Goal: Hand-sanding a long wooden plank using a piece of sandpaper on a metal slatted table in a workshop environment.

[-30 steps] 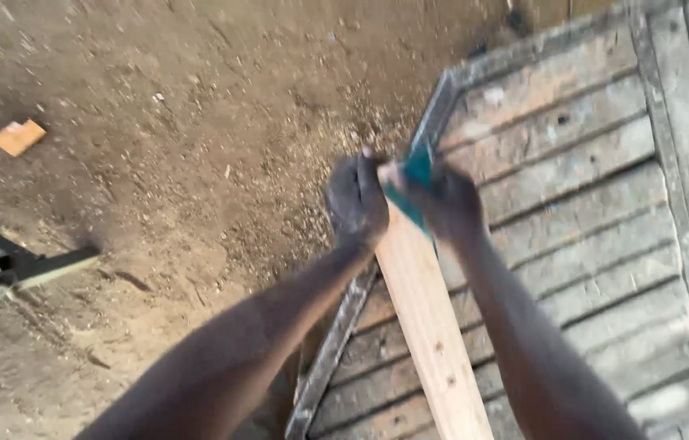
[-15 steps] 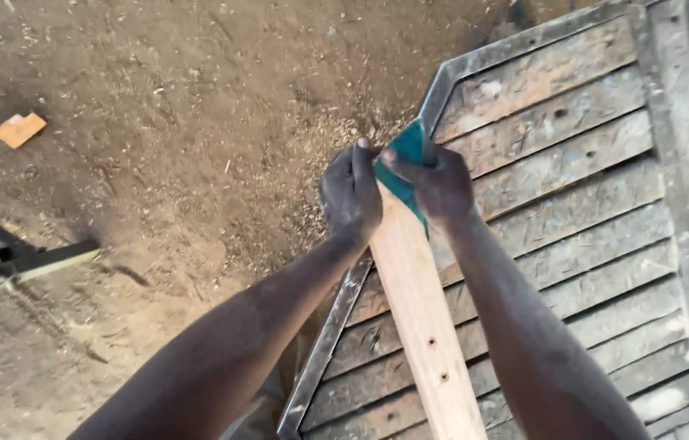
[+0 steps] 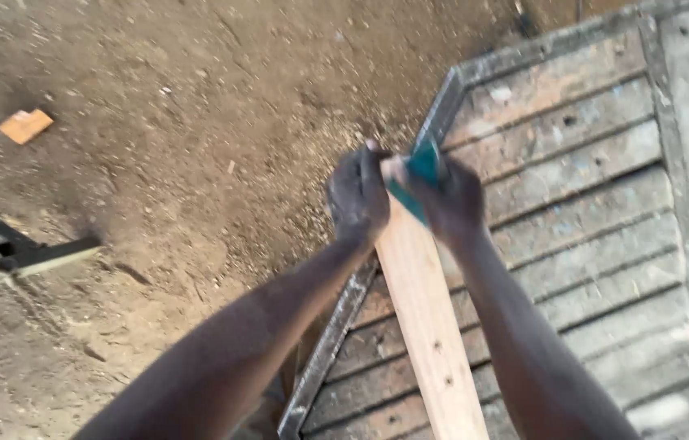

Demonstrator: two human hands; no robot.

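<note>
Both hands grip a teal tool (image 3: 419, 175) at the far end of a pale wooden plank (image 3: 430, 326), the left hand (image 3: 357, 195) closed on its left side and the right hand (image 3: 452, 204) wrapped over it. The plank lies on a slatted wooden desk (image 3: 597, 204) edged with metal, beside a dirt floor (image 3: 157, 122) strewn with sawdust.
</note>
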